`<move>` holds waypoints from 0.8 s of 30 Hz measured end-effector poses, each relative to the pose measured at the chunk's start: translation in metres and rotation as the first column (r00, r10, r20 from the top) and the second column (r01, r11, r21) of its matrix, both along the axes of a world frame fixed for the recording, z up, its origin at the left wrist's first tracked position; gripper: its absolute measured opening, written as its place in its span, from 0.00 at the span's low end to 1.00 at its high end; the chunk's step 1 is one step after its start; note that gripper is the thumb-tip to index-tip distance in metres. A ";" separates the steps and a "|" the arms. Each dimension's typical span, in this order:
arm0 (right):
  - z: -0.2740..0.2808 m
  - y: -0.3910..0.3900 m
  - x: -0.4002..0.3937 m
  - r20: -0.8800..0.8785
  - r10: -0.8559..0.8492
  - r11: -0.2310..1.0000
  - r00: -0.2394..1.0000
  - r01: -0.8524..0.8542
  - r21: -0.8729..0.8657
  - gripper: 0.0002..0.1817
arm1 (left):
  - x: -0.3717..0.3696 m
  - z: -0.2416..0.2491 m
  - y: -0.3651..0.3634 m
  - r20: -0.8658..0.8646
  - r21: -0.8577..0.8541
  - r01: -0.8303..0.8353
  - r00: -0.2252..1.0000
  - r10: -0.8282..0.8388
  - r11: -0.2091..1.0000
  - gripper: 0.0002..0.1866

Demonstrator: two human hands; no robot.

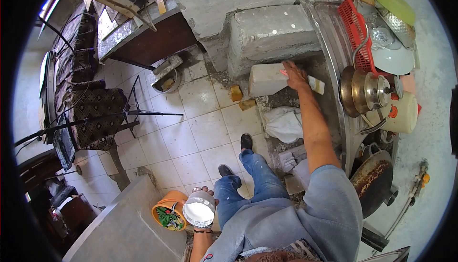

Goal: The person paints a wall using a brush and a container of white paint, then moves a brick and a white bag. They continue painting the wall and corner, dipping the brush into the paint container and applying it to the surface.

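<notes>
Low at the left, my left hand (pixel 205 190) grips a small white tub (pixel 199 208) from its far side; bright white material fills it. My right hand (pixel 298 78) reaches down under the counter, its fingers bunched at the right end of a pale block (pixel 267 79). A small pink thing (pixel 284 72) shows at those fingers; what it is I cannot tell. Right beside this hand lies a white, labelled container (pixel 316 85). Nearer to me a white sack (pixel 284 123) lies on the floor.
An orange bucket (pixel 169 196) with green and dark items stands beside the tub. On the right, the metal counter (pixel 329 37) carries a red dish basket (pixel 358 33) and a brass-coloured kettle (pixel 365 91). A large pan (pixel 374 183) leans below. Two yellow sponges (pixel 242 98) lie on the tiles.
</notes>
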State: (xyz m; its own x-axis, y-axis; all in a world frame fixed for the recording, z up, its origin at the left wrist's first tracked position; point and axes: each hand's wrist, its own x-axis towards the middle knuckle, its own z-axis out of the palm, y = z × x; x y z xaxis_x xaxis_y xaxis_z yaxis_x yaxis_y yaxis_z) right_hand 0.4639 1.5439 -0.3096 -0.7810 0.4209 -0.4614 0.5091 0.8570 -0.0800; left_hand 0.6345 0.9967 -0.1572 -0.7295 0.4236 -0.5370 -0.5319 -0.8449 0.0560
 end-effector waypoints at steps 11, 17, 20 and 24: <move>-0.027 -0.005 0.004 -0.249 -0.122 0.979 0.961 0.158 0.131 0.36 | -0.015 0.008 0.018 -0.028 -0.150 0.081 0.996 -0.086 0.985 0.30; -0.012 0.009 0.002 -0.207 -0.019 0.995 0.978 0.039 0.092 0.38 | -0.019 0.012 0.026 0.052 -0.221 0.119 0.993 -0.110 0.968 0.30; 0.022 -0.006 -0.015 -0.074 -0.068 0.995 0.995 0.072 0.066 0.43 | -0.018 0.012 0.027 0.073 -0.233 0.127 0.991 -0.113 0.964 0.31; 0.015 -0.016 -0.007 -0.008 -0.045 0.997 0.999 0.046 0.067 0.34 | -0.023 0.009 0.029 0.074 -0.149 0.125 0.991 -0.115 0.981 0.31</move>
